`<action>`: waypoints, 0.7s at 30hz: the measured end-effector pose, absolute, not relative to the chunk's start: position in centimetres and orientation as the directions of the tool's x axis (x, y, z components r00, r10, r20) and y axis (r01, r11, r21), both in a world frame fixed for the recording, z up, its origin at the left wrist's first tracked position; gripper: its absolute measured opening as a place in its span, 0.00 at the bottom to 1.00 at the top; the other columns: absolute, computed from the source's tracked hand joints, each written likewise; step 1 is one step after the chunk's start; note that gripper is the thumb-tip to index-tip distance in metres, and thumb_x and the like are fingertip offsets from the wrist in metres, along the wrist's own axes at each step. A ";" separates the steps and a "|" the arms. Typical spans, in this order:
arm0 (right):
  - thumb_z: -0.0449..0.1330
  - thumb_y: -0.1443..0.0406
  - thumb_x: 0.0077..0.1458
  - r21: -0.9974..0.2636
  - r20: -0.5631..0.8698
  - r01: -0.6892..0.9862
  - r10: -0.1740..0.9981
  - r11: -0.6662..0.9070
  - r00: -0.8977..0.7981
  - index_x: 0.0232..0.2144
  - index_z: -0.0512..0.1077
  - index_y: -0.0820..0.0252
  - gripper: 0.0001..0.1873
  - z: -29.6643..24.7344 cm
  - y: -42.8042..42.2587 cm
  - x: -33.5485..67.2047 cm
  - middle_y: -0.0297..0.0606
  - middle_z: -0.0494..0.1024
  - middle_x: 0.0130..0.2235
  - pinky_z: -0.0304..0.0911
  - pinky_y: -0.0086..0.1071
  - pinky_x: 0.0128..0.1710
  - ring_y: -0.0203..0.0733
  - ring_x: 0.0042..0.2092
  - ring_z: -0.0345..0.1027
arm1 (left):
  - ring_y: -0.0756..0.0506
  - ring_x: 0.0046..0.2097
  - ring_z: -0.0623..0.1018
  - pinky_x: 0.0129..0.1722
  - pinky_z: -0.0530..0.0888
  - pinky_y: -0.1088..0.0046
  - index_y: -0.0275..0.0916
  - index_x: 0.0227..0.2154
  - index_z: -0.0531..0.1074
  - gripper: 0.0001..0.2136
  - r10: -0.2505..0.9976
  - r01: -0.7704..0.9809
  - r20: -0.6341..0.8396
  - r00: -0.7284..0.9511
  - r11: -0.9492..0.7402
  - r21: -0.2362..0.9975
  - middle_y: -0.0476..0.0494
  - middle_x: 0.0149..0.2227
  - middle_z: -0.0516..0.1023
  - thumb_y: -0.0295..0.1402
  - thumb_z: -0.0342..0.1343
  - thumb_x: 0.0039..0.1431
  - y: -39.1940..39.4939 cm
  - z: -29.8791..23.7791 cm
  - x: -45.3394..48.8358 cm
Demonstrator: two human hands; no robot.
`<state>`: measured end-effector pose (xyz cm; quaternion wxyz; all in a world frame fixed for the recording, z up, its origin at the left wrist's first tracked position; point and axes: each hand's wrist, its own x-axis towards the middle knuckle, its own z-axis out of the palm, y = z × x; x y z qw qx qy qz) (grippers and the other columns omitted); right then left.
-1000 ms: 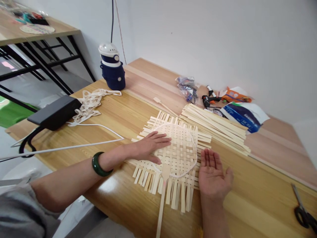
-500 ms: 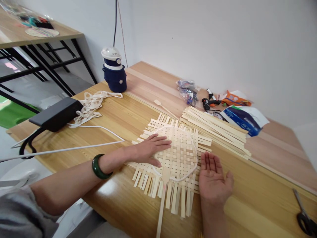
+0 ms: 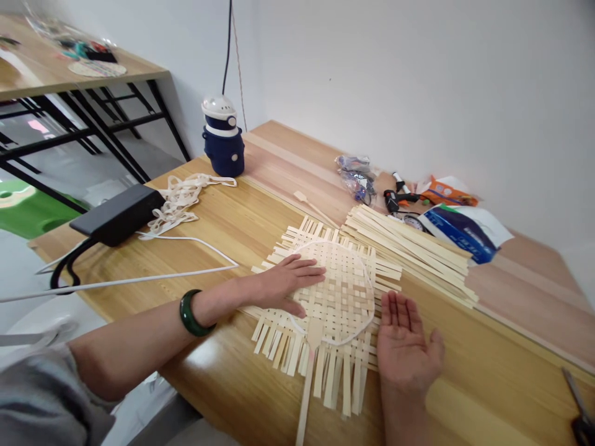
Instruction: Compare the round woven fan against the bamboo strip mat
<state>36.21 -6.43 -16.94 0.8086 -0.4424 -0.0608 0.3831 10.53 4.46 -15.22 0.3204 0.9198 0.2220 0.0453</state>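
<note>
A woven mat of pale bamboo strips [image 3: 341, 291] lies flat on the wooden table, its loose strip ends sticking out on all sides. On top of it a white cord [image 3: 373, 297] forms a rounded outline. My left hand [image 3: 286, 282] rests palm down over the mat's left part, fingers stretched out and nothing in them. Beside the mat's right edge, my right hand [image 3: 406, 347] lies palm up and open, holding nothing. A flat wooden handle [image 3: 307, 384] with a wide top overlaps the mat's lower edge and points towards me.
Loose strips [image 3: 409, 248] are piled behind the mat, near a glue gun [image 3: 395, 199], a plastic-wrapped packet [image 3: 356, 176] and a blue packet [image 3: 458, 232]. Scissors [image 3: 579, 402] lie far right. Leftward are a black box-shaped object [image 3: 121, 214], tangled white band [image 3: 179, 198] and a blue-white device [image 3: 224, 139].
The whole view has shifted slightly, so things appear a little further right and lower. Both hands keep practically the same pose against the mat.
</note>
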 end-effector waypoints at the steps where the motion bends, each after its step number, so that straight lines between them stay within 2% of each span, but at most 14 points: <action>1: 0.52 0.52 0.58 -0.769 -0.222 -0.554 0.682 0.317 0.697 0.38 0.75 0.68 0.24 -17.0 -6.5 36.3 0.52 0.76 0.45 0.61 0.51 0.62 0.49 0.52 0.71 | 0.37 0.71 0.48 0.69 0.40 0.53 0.45 0.67 0.53 0.38 0.437 0.377 -0.055 0.898 -0.698 0.609 0.42 0.70 0.53 0.49 0.61 0.58 4.5 -15.2 10.5; 8: 0.52 0.53 0.58 -0.769 -0.233 -0.560 0.680 0.308 0.695 0.38 0.75 0.68 0.23 -17.0 -6.6 36.3 0.51 0.76 0.47 0.59 0.51 0.63 0.49 0.53 0.71 | 0.36 0.71 0.49 0.69 0.41 0.48 0.43 0.66 0.56 0.37 0.441 0.370 -0.059 0.895 -0.662 0.652 0.40 0.69 0.54 0.47 0.63 0.57 4.5 -14.8 10.6; 11: 0.54 0.52 0.56 -0.779 -0.214 -0.546 0.687 0.308 0.694 0.38 0.75 0.68 0.23 -17.1 -6.6 36.4 0.51 0.76 0.46 0.59 0.51 0.63 0.49 0.53 0.71 | 0.39 0.69 0.57 0.68 0.51 0.53 0.42 0.64 0.60 0.29 0.483 0.275 0.072 0.873 -0.609 0.744 0.37 0.67 0.59 0.42 0.58 0.62 4.7 -13.8 10.1; 14: 0.53 0.52 0.55 -0.771 -0.245 -0.557 0.665 0.307 0.705 0.37 0.75 0.67 0.23 -17.2 -6.6 36.6 0.51 0.77 0.46 0.62 0.49 0.61 0.49 0.52 0.72 | 0.44 0.65 0.66 0.65 0.63 0.62 0.40 0.61 0.65 0.21 0.621 0.185 0.250 0.743 -0.549 0.815 0.37 0.64 0.64 0.37 0.52 0.67 4.9 -12.6 9.1; 16: 0.53 0.52 0.55 -0.771 -0.247 -0.560 0.667 0.304 0.703 0.37 0.75 0.67 0.23 -17.2 -6.5 36.6 0.51 0.77 0.46 0.63 0.49 0.61 0.49 0.52 0.72 | 0.45 0.61 0.70 0.63 0.66 0.63 0.40 0.57 0.69 0.17 0.725 0.179 0.327 0.607 -0.525 0.832 0.39 0.60 0.71 0.36 0.50 0.68 5.0 -12.1 8.4; 19: 0.52 0.52 0.55 -0.778 -0.237 -0.551 0.672 0.301 0.701 0.37 0.75 0.67 0.23 -17.1 -6.4 36.6 0.50 0.77 0.45 0.63 0.49 0.60 0.48 0.52 0.72 | 0.45 0.56 0.75 0.59 0.70 0.64 0.38 0.51 0.75 0.14 0.828 0.219 0.356 0.433 -0.479 0.850 0.40 0.53 0.77 0.35 0.49 0.69 4.7 -11.8 7.6; 21: 0.52 0.53 0.56 -0.783 -0.242 -0.550 0.673 0.291 0.699 0.37 0.75 0.66 0.23 -16.9 -6.4 36.4 0.49 0.77 0.44 0.63 0.49 0.60 0.48 0.51 0.72 | 0.46 0.54 0.77 0.56 0.72 0.66 0.37 0.49 0.75 0.13 0.854 0.237 0.348 0.388 -0.457 0.857 0.40 0.51 0.78 0.34 0.50 0.68 4.2 -11.7 7.3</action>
